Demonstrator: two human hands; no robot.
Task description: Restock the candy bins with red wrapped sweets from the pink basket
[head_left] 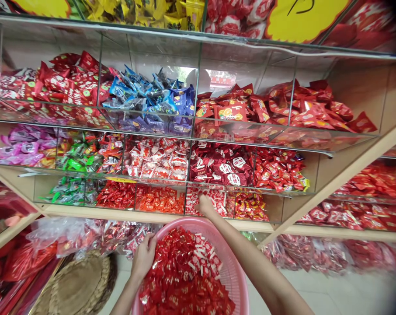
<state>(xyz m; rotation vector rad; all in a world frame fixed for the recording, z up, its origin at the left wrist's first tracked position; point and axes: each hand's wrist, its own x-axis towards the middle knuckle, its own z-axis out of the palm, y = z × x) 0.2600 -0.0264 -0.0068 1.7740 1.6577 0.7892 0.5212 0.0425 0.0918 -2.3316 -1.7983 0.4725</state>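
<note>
A pink plastic basket (239,267) at the bottom centre holds many red wrapped candies (178,280), with white-and-red ones (204,258) at its upper right. My left hand (144,256) grips the basket's left rim, fingers curled over it. Beyond the far rim, my right hand (203,204) reaches into a bottom-shelf compartment of pink-and-white wrapped candies (219,199). Its fingers look bent down among the candies, and their tips are too small and hidden to make out.
Clear-fronted shelves (145,214) of wrapped candies rise ahead, divided into compartments. Bagged candies (67,234) lie below the bottom shelf. A round woven basket (80,280) is at the lower left. Yellow signs (303,17) hang at the top.
</note>
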